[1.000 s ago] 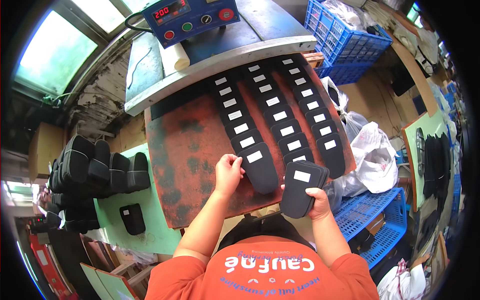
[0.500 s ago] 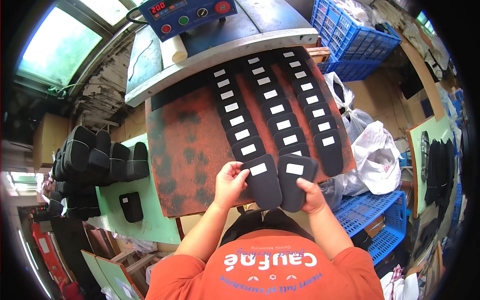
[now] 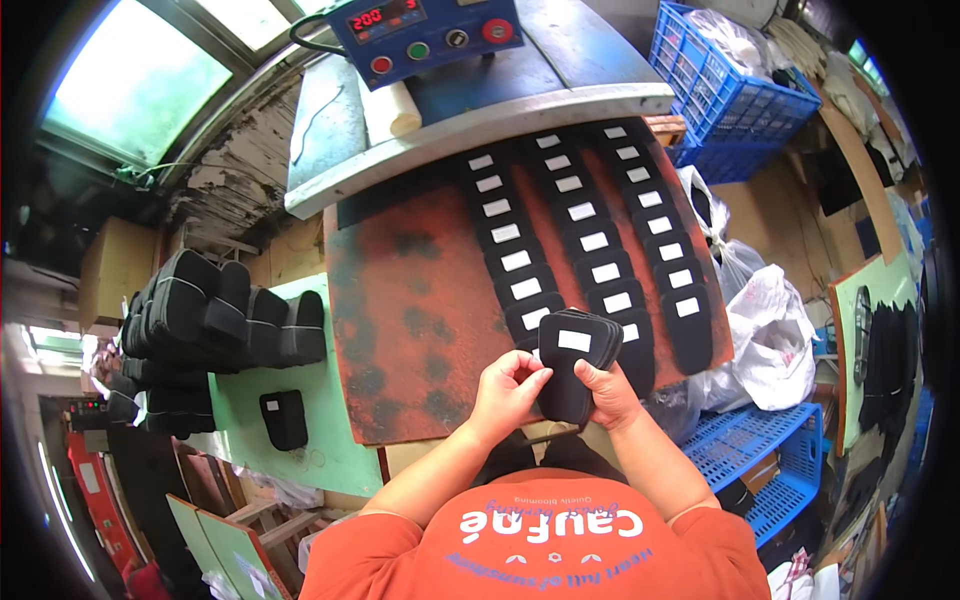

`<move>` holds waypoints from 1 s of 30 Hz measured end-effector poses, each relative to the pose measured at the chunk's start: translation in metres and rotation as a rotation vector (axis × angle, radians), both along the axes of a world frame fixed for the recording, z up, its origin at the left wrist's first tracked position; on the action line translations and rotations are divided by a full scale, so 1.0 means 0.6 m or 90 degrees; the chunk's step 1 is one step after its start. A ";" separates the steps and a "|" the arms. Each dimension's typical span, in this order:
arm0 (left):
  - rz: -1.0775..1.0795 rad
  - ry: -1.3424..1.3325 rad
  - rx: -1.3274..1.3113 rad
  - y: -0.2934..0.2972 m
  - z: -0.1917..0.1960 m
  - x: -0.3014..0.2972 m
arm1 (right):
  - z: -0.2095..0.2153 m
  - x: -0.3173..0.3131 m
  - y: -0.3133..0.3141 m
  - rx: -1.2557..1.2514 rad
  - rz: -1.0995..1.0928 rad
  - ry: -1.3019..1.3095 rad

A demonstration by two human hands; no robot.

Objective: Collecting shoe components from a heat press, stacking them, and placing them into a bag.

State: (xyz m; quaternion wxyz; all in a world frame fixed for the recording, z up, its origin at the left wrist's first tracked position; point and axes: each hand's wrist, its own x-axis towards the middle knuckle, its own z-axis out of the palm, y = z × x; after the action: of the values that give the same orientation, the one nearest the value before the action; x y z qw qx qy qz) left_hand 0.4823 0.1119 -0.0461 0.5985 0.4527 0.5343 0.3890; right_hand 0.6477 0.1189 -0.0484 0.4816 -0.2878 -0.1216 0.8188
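Note:
My right hand [image 3: 612, 396] grips a small stack of black, insole-shaped pads [image 3: 566, 385] at its right edge, thumb on top. The top pad carries a white label, and the pads sit slightly fanned at the upper right. At the stack's left edge, my left hand [image 3: 508, 393] has its thumb and index finger pinched on the black pad. Under and beyond the stack, overlapping black pads [image 3: 686, 335] with white labels run in three columns across the reddish-brown board [image 3: 420, 330].
Behind the board stands a machine with a blue control box [image 3: 425, 40] and a pale front edge [image 3: 480, 140]. Bundled black pads [image 3: 225, 310] and one loose pad [image 3: 284, 420] lie on the green table [image 3: 340, 455]. Blue crates [image 3: 740, 100] and white plastic bags [image 3: 770, 340] stand right.
The two pads held side by side have come together into one stack in my right hand. My left hand has moved right to its edge, and the whole view has shifted slightly.

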 end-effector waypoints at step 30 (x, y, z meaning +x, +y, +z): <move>0.029 0.032 0.035 0.297 0.006 -0.208 | -0.003 -0.222 0.204 -0.003 -0.088 -0.078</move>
State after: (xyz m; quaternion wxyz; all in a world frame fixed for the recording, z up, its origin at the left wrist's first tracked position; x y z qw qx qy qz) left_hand 0.3578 0.2900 -0.0427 0.5630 0.4666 0.5484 0.4056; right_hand 0.5145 0.2413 -0.0499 0.5282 -0.3463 -0.1286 0.7646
